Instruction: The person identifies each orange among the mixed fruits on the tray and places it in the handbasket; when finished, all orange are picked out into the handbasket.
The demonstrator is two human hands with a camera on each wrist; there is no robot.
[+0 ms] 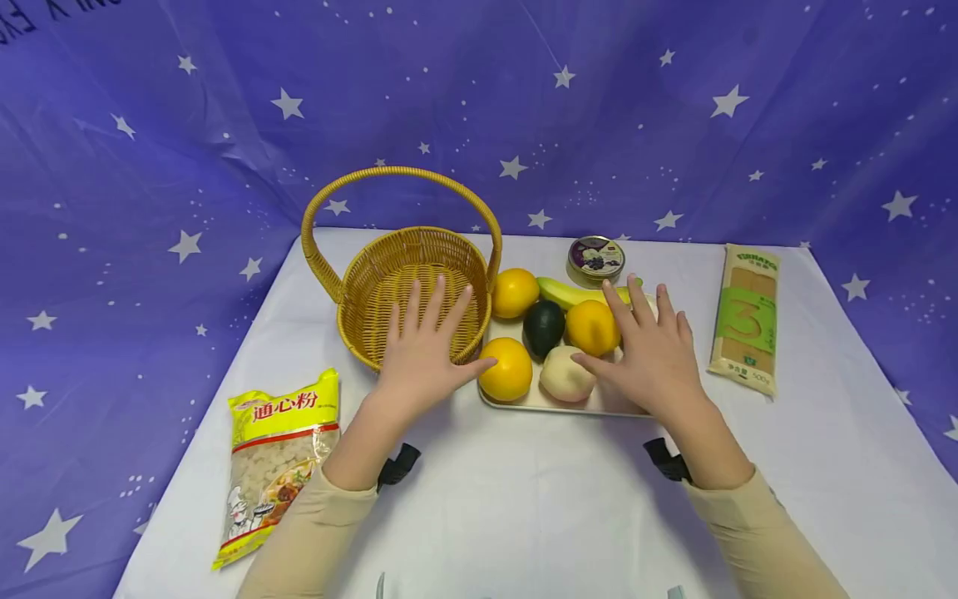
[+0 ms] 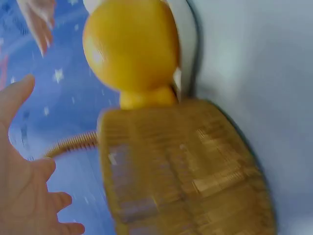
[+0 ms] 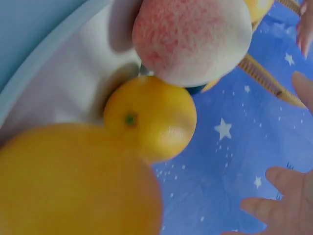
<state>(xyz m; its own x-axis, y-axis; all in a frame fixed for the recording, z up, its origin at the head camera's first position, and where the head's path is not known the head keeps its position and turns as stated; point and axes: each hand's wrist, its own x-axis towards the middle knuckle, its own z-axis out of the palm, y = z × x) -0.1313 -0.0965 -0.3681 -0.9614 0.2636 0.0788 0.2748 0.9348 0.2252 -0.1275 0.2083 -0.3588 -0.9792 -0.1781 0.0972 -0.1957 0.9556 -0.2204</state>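
My left hand (image 1: 422,358), fingers spread, is over the front of a wicker basket (image 1: 367,287) and hides part of it. Its thumb tip overlaps an orange (image 1: 506,369); I cannot tell whether they touch. My right hand (image 1: 654,353) spreads over the right side of a white tray (image 1: 614,403), holding nothing. On the tray are an orange (image 1: 593,327), a dark green avocado (image 1: 544,327), a pale peach (image 1: 567,374) and a banana (image 1: 576,294). The right wrist view shows the peach's pink side (image 3: 190,39) and a large orange (image 3: 78,181) close by.
Another orange (image 1: 515,293) lies by the basket's right side. A round tin (image 1: 595,259) sits behind the banana. At the right lies a noodle pack (image 1: 746,320), at the front left a yellow-topped pasta bag (image 1: 280,466). A starry blue cloth (image 1: 449,83) hangs behind the white table.
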